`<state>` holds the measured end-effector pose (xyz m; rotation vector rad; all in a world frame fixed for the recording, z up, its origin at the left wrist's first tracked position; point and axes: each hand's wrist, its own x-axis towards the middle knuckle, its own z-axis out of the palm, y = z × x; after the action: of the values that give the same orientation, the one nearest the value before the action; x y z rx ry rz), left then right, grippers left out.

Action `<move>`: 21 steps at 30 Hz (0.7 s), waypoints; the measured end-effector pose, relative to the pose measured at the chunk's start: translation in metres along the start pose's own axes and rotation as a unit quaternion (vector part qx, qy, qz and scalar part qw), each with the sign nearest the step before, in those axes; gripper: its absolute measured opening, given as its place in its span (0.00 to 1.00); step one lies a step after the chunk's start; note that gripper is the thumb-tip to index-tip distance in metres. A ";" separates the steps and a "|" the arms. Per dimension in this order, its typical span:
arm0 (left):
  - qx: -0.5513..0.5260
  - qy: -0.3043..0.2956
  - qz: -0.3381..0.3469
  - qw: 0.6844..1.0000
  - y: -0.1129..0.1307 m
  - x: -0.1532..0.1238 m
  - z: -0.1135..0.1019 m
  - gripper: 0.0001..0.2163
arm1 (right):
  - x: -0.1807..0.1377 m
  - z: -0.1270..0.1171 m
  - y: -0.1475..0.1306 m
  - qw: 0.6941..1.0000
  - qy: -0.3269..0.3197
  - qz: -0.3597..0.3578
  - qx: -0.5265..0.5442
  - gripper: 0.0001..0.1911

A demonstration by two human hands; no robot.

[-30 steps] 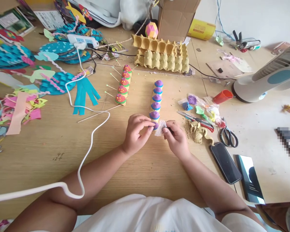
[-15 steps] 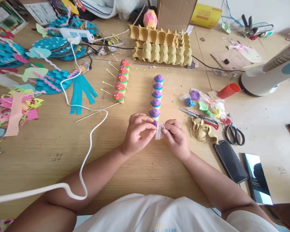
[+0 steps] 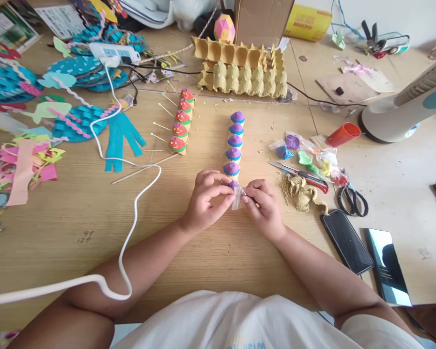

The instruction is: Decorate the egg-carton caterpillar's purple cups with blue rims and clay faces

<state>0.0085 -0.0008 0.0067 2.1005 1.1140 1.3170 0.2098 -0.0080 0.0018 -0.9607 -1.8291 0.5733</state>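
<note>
A small clear plastic bag [image 3: 237,199] is stretched between my two hands. My left hand [image 3: 209,201] pinches its left edge with thumb and forefinger, the other fingers loosely curved. Thumb and curled fingers of my right hand [image 3: 264,206] close on its right edge, where something small and dark shows at the fingertips. Just beyond the bag runs a strip of egg-carton cups [image 3: 234,154] topped in purple and blue; the bag and fingers partly cover its nearest cup. Left of it lies a similar strip in red and green [image 3: 181,116], with smiling faces and thin sticks poking out.
To the right are bagged coloured clay lumps [image 3: 305,160], a utility knife [image 3: 300,175], torn carton scraps [image 3: 301,194], scissors [image 3: 353,199] and two phones. Egg cartons [image 3: 250,77] stand at the back. A white cable [image 3: 135,208] crosses the table and my left forearm.
Hardly anything differs. Both hands keep their grip on the plastic bag, which has shifted very slightly, and the whole view has drifted a little.
</note>
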 end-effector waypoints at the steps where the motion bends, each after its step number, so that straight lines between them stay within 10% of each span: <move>1: 0.000 -0.003 0.001 1.000 0.000 0.000 0.000 0.03 | 0.000 0.000 0.000 1.000 0.001 -0.002 -0.003 0.06; 21: 0.075 -0.009 0.085 0.993 0.006 -0.001 -0.001 0.04 | -0.005 -0.004 -0.012 0.998 -0.019 -0.059 -0.015 0.06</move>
<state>0.0100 -0.0048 0.0105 2.3583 1.0770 1.3242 0.2098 -0.0190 0.0100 -0.8610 -1.9183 0.4958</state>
